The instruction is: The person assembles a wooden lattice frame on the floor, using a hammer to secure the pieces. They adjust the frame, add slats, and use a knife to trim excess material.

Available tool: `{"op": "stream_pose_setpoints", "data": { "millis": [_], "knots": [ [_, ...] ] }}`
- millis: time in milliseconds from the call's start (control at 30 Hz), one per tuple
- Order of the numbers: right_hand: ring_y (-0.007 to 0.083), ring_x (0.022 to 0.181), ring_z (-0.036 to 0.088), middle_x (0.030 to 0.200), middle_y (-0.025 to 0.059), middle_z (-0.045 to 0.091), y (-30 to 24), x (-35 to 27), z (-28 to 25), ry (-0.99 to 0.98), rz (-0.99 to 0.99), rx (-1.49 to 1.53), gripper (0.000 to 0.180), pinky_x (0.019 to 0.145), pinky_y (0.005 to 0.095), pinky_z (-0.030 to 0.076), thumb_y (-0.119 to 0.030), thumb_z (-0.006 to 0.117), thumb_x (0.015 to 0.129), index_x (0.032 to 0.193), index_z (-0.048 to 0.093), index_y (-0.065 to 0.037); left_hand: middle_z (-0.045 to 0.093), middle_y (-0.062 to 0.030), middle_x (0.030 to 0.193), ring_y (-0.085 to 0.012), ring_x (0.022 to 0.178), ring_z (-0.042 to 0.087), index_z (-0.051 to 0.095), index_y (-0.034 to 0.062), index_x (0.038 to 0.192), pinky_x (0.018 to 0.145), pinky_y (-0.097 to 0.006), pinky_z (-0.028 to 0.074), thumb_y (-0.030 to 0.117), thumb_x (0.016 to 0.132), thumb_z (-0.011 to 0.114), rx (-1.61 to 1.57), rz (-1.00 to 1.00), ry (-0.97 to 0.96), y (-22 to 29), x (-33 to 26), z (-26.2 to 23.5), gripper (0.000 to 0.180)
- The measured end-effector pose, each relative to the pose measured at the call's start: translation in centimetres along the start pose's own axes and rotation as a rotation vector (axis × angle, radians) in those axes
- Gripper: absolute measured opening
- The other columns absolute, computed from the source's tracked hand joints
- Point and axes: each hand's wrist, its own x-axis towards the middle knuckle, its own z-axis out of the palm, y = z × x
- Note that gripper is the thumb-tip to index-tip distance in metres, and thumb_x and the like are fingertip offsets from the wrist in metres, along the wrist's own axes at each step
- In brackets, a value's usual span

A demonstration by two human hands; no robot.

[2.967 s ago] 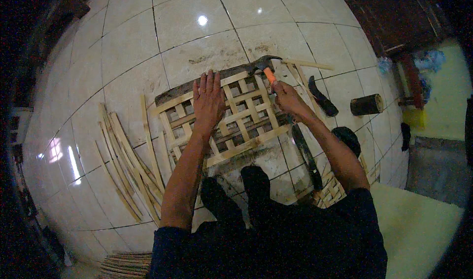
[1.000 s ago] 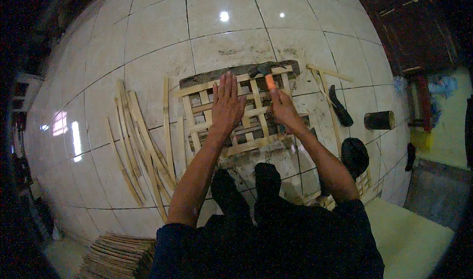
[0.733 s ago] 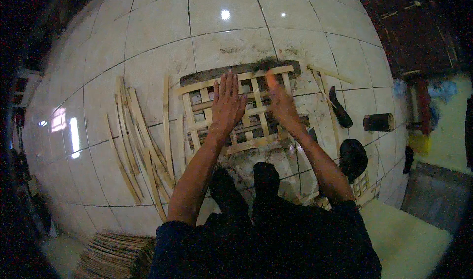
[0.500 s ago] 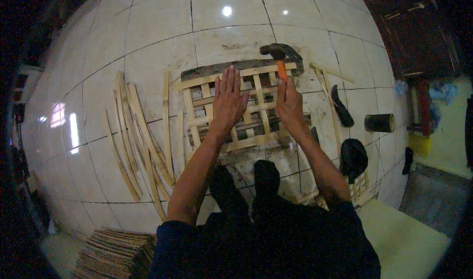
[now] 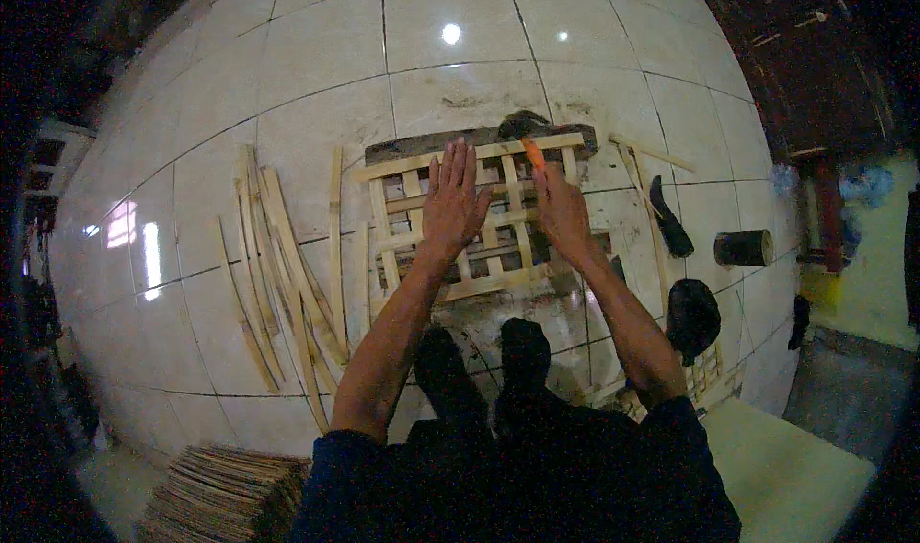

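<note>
A woven lattice of pale bamboo strips [image 5: 498, 281] lies on the tiled floor in front of my feet, partly over dark wooden boards [image 5: 402, 148]. My left hand [image 5: 455, 207] rests on it, fingers stretched out flat and close together, the tips at its far strip. In my right hand [image 5: 563, 212] is a hammer with an orange handle [image 5: 534, 154], the fingers wrapped round it. The dark hammer head [image 5: 522, 124] is at the lattice's far edge, over the board; whether it touches cannot be made out.
Loose bamboo strips [image 5: 278, 227] lie to the left, others [image 5: 647, 203] to the right. Beyond those are a curved black object [image 5: 671, 219], a dark cylinder [image 5: 743, 249] and a rounded black object [image 5: 692, 318]. A stacked bundle [image 5: 225, 490] stands at lower left, a pale panel [image 5: 786, 466] at lower right.
The hammer head has come down toward the lattice's far edge and slightly left. My left hand stays flat on the strips. The whole view has shifted a little.
</note>
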Motion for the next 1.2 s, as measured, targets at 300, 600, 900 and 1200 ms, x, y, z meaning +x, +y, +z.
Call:
{"op": "stream_pose_setpoints", "data": {
  "millis": [300,600,900,1200],
  "knots": [
    [0.0064,0.054,0.042,0.067,-0.0020,0.044,3.0,-3.9,1.3,-0.051,0.290,0.612,0.035,0.045,0.0250,0.037,-0.041,0.042,0.099,0.104,0.053,-0.008,0.053,-0.0291,0.114,-0.0367,0.099,0.058,0.040,-0.0064,0.128,0.084,-0.041,0.048,0.022,0.089,0.059,-0.525,-0.726,0.327,-8.5,-5.2,-2.4,0.051],
    [0.0055,0.048,0.035,0.062,-0.0032,0.040,-3.1,-3.2,0.5,-0.073,0.608,1.037,0.041,0.040,0.0225,0.031,-0.047,0.044,0.096,0.116,0.049,-0.012,0.048,-0.0284,0.110,-0.0346,0.102,0.053,0.034,-0.0096,0.123,0.083,-0.046,0.046,0.031,0.086,0.063,-0.372,-0.747,0.270,-5.4,-1.8,-1.1,0.063],
    [0.0062,0.047,0.038,0.062,-0.0030,0.040,-2.3,-1.9,4.4,0.003,0.482,0.873,0.039,0.040,0.0238,0.033,-0.047,0.037,0.098,0.109,0.048,-0.011,0.042,-0.0289,0.124,-0.0439,0.117,0.041,0.030,-0.0046,0.137,0.098,-0.050,0.034,0.045,0.089,0.053,-0.191,-0.633,0.486,-10.2,1.2,0.9,0.072],
    [0.0231,0.061,0.051,0.068,0.0107,0.049,-1.7,-1.2,9.2,0.269,-0.032,0.272,0.041,0.056,0.0381,0.041,-0.039,0.032,0.101,0.098,0.049,-0.002,0.040,-0.0306,0.129,-0.0434,0.118,0.042,0.051,0.0141,0.133,0.098,-0.046,0.037,0.033,0.096,0.047,-0.198,-0.505,0.421,-10.8,1.6,2.9,0.042]
  ]
}}
